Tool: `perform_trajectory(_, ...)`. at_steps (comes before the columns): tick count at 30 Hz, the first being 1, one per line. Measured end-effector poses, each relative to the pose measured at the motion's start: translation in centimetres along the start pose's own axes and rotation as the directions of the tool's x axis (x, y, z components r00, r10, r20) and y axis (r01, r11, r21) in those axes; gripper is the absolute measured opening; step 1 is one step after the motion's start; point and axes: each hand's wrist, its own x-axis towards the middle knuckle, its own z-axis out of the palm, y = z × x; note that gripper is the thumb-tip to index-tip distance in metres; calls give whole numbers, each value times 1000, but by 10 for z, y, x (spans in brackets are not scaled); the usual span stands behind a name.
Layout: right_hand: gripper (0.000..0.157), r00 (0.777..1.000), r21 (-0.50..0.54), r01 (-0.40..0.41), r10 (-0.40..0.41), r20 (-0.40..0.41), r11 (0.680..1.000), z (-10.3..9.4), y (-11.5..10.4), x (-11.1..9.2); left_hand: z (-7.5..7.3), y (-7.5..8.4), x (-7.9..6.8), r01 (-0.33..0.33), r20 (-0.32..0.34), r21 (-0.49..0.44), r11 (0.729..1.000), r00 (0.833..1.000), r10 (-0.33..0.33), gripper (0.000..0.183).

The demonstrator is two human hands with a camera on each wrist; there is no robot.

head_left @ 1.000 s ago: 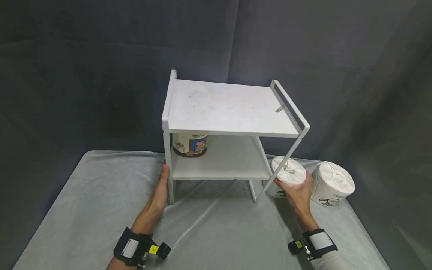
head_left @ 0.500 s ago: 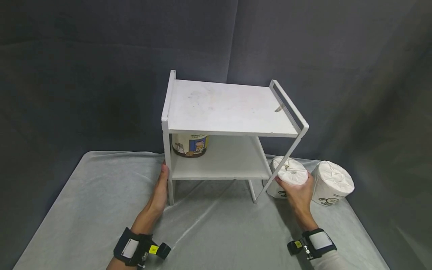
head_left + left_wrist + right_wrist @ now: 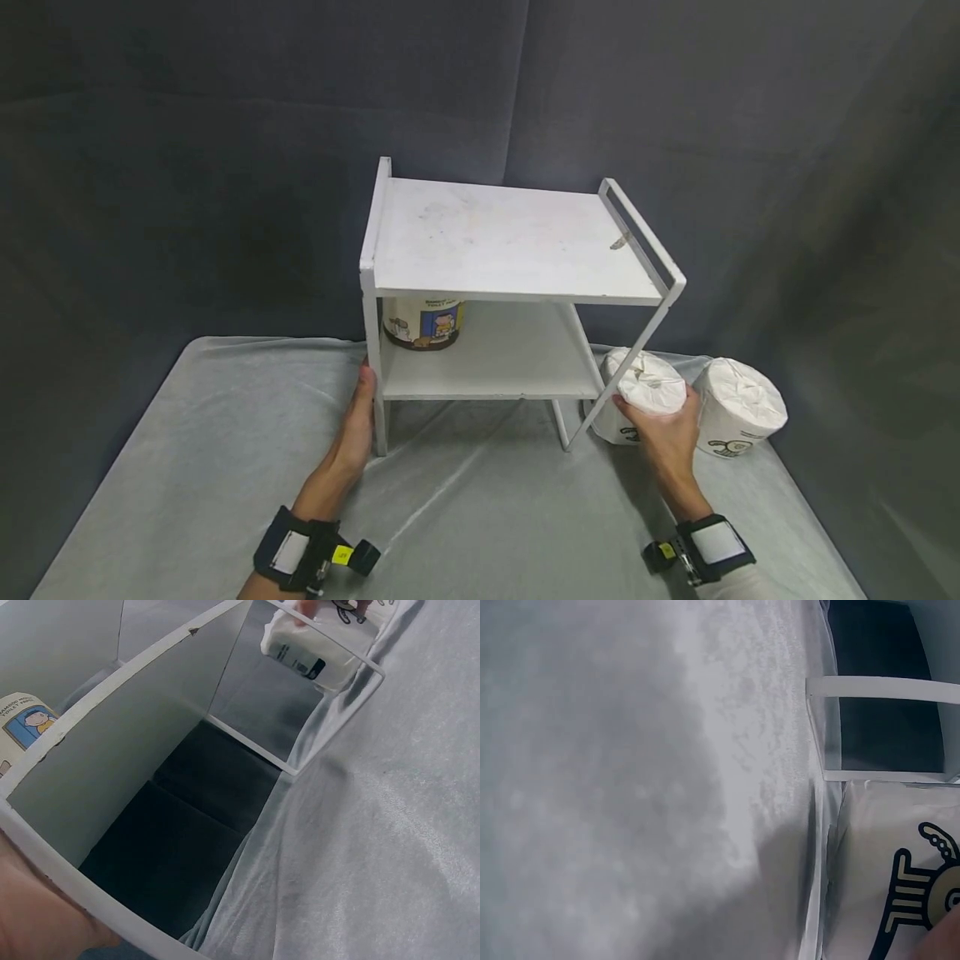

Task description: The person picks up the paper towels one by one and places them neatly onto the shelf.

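Note:
A white two-tier shelf [image 3: 495,350] stands on the cloth-covered table. My left hand [image 3: 352,437] rests along the outside of its left side frame, thumb straight; the other fingers are hidden. In the left wrist view, part of that hand [image 3: 37,907] shows against the frame's outer side. My right hand [image 3: 671,437] holds a paper-wrapped toilet roll [image 3: 648,385] beside the shelf's slanted right leg, thumb at the roll's left and fingers at its right. The right wrist view shows this roll [image 3: 870,840] with a black animal drawing, close to the shelf frame.
A second wrapped toilet roll [image 3: 742,408] stands just right of my right hand. On the lower shelf, at the left, sits a printed toilet roll [image 3: 423,323], partly hidden by the top board. A dark curtain [image 3: 262,167] hangs behind the grey table cloth [image 3: 480,517].
My right hand has shifted slightly to the right on the toilet roll, which moved a little with it. The left hand and the shelf stay almost still.

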Motion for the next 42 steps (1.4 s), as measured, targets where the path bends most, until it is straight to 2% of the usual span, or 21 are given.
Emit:
perform_trajectory(12, 102, 999, -23, -32, 32, 10, 999, -8, -6, -4, -1, -3, 1, -37, -4, 7, 999, 999, 37, 83)
perform_trajectory(23, 98, 999, 18, 27, -28, 40, 999, -24, -24, -12, 0, -2, 3, -37, -12, 2, 999, 999, 37, 84)
perform_trajectory(31, 99, 999, -28, 23, -22, 31, 999, -38, -35, -20, 0, -2, 2, -14, -10, 10, 1000, 1000, 15, 85)
perform_trajectory(36, 99, 999, -8, 35, -35, 31, 999, -45, -43, -23, -1, -3, 1, -26, -2, 10, 1000, 1000, 26, 84)
perform_trajectory(42, 102, 1000, -79, 16, -14, 25, 997, -55, -52, -28, -1, -3, 2, -41, -1, 2, 999, 999, 41, 83)
